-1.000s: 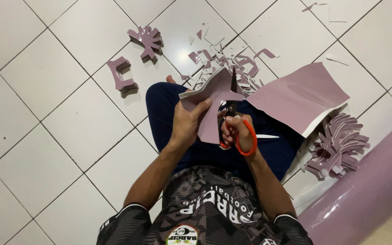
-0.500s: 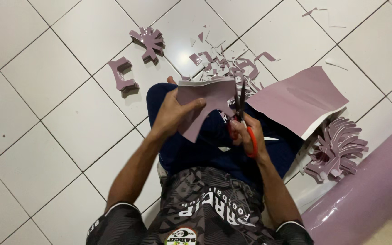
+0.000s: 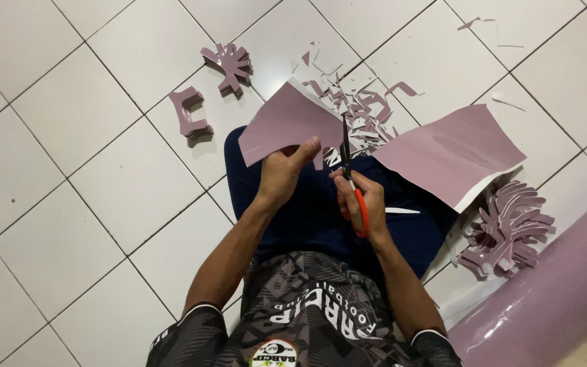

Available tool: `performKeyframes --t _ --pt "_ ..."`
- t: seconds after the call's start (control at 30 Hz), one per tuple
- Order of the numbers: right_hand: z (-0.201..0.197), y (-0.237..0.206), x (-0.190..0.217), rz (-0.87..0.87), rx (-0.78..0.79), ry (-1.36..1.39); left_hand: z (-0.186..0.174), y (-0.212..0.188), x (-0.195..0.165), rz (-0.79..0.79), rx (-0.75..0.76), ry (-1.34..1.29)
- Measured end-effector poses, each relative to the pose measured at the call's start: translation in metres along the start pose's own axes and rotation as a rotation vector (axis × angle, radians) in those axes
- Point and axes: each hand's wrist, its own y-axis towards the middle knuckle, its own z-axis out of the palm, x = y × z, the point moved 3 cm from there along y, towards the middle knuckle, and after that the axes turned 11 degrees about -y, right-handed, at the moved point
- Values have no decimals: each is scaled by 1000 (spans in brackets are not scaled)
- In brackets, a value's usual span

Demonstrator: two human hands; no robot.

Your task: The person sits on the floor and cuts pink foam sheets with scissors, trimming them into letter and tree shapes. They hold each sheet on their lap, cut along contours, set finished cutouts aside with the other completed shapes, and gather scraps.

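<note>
White tiled floor with mauve cutout shapes, a scrap pile, a big sheet, stacked cutouts and a roll along the edge.

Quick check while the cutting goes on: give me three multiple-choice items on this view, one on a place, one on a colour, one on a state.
1. Where does the big loose sheet lie?
A. on the person's right, across the leg and floor
B. behind the person
C. rolled up on the left

2. What colour are the scissors' handles?
A. blue
B. orange-red
C. black

3. How is the small sheet held?
A. lying flat on the tiles
B. pinched in the left hand, with the scissors' blades at its edge
C. folded under a knee

Answers: 1 A, the sheet spreads out beyond the right hand. 2 B, an orange-red loop shows in the right hand. 3 B, the left thumb and fingers grip its lower edge, lifted off the floor.
</note>
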Motion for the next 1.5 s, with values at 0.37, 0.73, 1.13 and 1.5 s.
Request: performKeyframes --t 0.37,0.73,1.13,1.5 --pt "-1 4 -4 -38 71 -10 14 -6 -19 5 -69 232" --pt "-6 2 -3 -59 17 26 11 -10 -19 -111 99 245" --pt "13 -12 -51 185 77 44 -59 73 -35 295 -22 696" --pt "15 7 -10 18 162 -42 -3 13 -53 314 176 541"
